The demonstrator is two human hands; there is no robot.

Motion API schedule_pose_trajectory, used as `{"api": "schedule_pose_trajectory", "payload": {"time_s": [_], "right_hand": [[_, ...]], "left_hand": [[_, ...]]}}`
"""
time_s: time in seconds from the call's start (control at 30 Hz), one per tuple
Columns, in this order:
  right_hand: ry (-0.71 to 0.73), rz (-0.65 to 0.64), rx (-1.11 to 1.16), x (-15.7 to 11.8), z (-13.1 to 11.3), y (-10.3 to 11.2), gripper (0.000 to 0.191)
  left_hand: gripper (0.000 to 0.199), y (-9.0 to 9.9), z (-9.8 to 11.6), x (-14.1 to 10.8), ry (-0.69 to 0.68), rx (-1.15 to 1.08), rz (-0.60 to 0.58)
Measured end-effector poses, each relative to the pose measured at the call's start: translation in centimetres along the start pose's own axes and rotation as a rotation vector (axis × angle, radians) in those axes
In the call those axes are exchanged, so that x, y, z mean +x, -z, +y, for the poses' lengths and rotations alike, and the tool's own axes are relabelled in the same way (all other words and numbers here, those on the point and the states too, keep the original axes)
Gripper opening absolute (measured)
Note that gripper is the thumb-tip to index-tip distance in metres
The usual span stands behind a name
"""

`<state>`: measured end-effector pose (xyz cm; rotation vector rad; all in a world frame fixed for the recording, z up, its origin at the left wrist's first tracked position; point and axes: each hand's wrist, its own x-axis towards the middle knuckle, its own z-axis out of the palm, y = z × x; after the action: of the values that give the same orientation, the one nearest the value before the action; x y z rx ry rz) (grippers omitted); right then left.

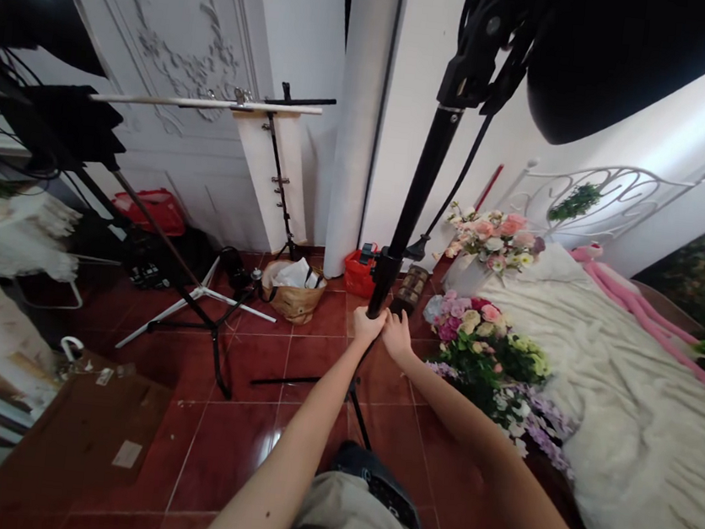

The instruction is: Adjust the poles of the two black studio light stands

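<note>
A black light stand (421, 192) rises in front of me, with a large black studio light (604, 64) at its top right. My left hand (369, 324) is closed around the stand's pole, below its black clamp collar. Close beside it, on the right of the pole, is my right hand (396, 336) with its fingers bent. What those fingers press on is hidden. A black cable (464, 175) hangs from the light along the pole. Beyond my right hand is a brownish cylinder (412, 287). The stand's legs (361, 414) spread on the floor just ahead of my feet.
At right, bouquets (488, 331) lie against a bed with a cream cover (636, 399). A second light stand (199, 298) stands left, near a woven bag (298, 296) and a red bag (360, 275). Flattened cardboard (85, 429) lies on the red tiles at lower left.
</note>
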<state>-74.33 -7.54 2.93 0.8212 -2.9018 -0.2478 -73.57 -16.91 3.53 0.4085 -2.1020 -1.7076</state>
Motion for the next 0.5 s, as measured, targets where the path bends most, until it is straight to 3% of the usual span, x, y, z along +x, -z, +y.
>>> {"api": "schedule_pose_trajectory", "payload": {"time_s": [0.1,0.33,0.5], "right_hand": [[-0.050,0.043,0.065,-0.4,-0.4,-0.4,0.045],[0.017,-0.329,0.182,0.5,1.1,0.8,0.033],[0.087,-0.545,0.133,3.6,2.2,2.8,0.032]], "left_hand": [[0.027,0.0,0.2,0.0,0.004,0.013,-0.006],[0.024,0.1,0.2,-0.1,0.008,0.004,-0.008],[0.026,0.2,0.2,-0.2,0.014,-0.004,-0.038]]}}
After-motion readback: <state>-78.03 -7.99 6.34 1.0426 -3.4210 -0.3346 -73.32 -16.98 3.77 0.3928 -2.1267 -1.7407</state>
